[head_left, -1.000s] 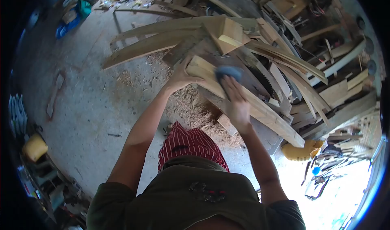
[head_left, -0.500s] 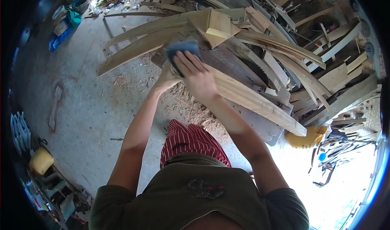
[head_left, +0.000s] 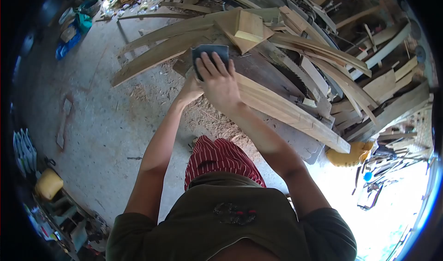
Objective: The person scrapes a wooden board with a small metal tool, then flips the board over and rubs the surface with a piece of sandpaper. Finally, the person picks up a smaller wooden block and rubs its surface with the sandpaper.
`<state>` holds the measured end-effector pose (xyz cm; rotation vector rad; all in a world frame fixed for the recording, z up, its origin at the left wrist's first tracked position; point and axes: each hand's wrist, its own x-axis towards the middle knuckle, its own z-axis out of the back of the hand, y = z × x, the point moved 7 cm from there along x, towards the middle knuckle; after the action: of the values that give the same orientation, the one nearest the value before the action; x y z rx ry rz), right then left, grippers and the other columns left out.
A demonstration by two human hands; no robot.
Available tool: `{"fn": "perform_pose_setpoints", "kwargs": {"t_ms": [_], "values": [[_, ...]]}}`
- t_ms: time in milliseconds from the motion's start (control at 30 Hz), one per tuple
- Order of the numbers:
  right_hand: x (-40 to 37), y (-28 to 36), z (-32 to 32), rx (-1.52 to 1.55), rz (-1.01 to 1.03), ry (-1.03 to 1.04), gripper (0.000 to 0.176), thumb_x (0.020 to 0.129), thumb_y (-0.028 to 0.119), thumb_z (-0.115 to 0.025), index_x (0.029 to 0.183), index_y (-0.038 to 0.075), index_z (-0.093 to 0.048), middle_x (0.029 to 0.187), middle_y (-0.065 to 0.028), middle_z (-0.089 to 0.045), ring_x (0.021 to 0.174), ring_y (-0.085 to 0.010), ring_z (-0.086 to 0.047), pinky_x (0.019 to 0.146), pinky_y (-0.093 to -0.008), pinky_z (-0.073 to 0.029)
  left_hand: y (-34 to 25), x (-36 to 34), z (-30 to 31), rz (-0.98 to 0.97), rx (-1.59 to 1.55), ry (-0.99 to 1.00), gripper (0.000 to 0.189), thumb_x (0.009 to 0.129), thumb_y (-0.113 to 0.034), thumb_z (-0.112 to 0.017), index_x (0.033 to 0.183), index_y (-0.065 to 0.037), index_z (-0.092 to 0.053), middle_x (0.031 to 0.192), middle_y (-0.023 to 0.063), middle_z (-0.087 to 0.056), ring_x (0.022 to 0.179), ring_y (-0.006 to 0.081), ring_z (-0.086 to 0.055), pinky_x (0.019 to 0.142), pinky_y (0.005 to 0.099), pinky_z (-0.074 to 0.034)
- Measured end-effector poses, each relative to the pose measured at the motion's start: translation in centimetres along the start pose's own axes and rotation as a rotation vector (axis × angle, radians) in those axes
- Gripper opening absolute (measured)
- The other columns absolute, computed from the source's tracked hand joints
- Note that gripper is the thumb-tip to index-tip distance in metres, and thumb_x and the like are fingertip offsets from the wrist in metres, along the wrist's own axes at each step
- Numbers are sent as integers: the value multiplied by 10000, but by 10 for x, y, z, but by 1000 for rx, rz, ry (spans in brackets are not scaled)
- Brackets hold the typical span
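Observation:
My right hand (head_left: 220, 86) lies over a dark grey sheet of sandpaper (head_left: 210, 51), its fingers stretched across it and pressing it down. Close beside it on the left, my left hand (head_left: 190, 88) is curled at the near edge of the sandpaper. What the left hand grips is mostly hidden under the sheet and the right hand. A long pale timber beam (head_left: 286, 109) runs from beside my right hand toward the lower right, on top of a dark work surface (head_left: 265, 78).
Curved planks (head_left: 154, 60) lie at the upper left of the work surface. A wooden block (head_left: 249, 26) rests on a flat board behind my hands. A toothed saw blade (head_left: 288, 69) and stacked offcuts (head_left: 323, 53) are on the right. Sawdust (head_left: 214, 122) covers the floor below.
My right hand and the sandpaper have shifted slightly, and the sheet now faces up more squarely. The left hand stays in about the same place.

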<state>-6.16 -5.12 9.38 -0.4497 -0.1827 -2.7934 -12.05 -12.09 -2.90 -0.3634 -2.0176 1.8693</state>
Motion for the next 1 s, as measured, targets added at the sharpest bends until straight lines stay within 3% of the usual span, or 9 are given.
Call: {"fn": "perform_pose_setpoints", "kwargs": {"t_ms": [200, 300, 500, 667, 700, 867, 933, 967, 1000], "values": [[-15, -22, 6, 53, -73, 33, 607, 834, 101, -633, 1429, 89, -508, 1503, -97, -477, 1419, -241, -411, 1177, -550, -254, -11, 2, -11, -18, -194, 49, 740, 732, -57, -876, 1347, -46, -465, 1261, 115, -598, 1103, 177, -613, 923, 321, -549], [-80, -71, 27, -236, -202, 418, 716, 894, 216, -633, 1537, 137, -330, 1571, -87, -371, 1431, -192, -387, 1235, -557, -75, -10, -1, -8, -9, -155, 99, 740, 665, -119, -931, 1260, -53, -496, 1188, 77, -613, 1084, 162, -602, 940, 332, -535], [-170, -156, 86, -123, -909, 490, 404, 965, 15, -452, 1355, 55, -547, 1333, -175, -600, 1279, -292, -562, 1111, -448, -416, -9, -3, -8, -86, -97, 91, 753, 644, -197, -953, 1231, -66, -501, 1171, 57, -601, 1080, 168, -591, 941, 344, -533], [-31, -34, 25, 151, -491, 540, 510, 839, 72, -583, 1330, -48, -518, 1317, -224, -600, 1346, -297, -500, 1134, -388, -396, -2, -5, -10, -9, -182, 112, 780, 663, -171, -941, 1283, -42, -487, 1216, 95, -598, 1121, 211, -602, 942, 358, -526], [-8, -7, 11, -7, -188, 193, 464, 847, 78, -593, 1287, -58, -544, 1286, -225, -621, 1291, -303, -553, 1061, -386, -470, 15, -4, -6, -10, -174, 131, 780, 663, -171, -941, 1283, -42, -487, 1216, 95, -598, 1121, 211, -602, 942, 358, -526], [3, 3, 10, 13, -14, -18, 522, 871, 43, -601, 1372, -46, -484, 1307, -247, -597, 1185, -292, -632, 1003, -385, -512, 35, 1, 4, -56, 149, 44, 876, 653, -215, -947, 1357, -25, -463, 1305, 157, -560, 1202, 295, -572, 951, 422, -517], [-37, -40, 33, 5, -451, 777, 449, 882, 176, -618, 1262, -56, -564, 1260, -216, -639, 1175, -328, -626, 959, -401, -531, 2, 0, -3, -102, 82, 92, 816, 628, -209, -959, 1268, -31, -486, 1206, 136, -579, 1139, 262, -584, 958, 392, -524], [-76, -67, 28, -146, -445, 780, 405, 941, 195, -569, 1277, -32, -562, 1257, -218, -639, 1122, -325, -654, 947, -406, -534, -6, -4, -3, -89, 75, 63, 816, 628, -209, -959, 1268, -31, -486, 1206, 136, -579, 1139, 262, -584, 958, 392, -524], [-122, -118, 27, -141, -330, 154, 344, 990, 165, -477, 1279, 3, -573, 1251, -208, -643, 1103, -322, -663, 934, -419, -539, -12, -7, -6, -62, -28, 72, 803, 621, -209, -963, 1246, -42, -488, 1172, 116, -583, 1111, 233, -587, 950, 373, -530]]}}
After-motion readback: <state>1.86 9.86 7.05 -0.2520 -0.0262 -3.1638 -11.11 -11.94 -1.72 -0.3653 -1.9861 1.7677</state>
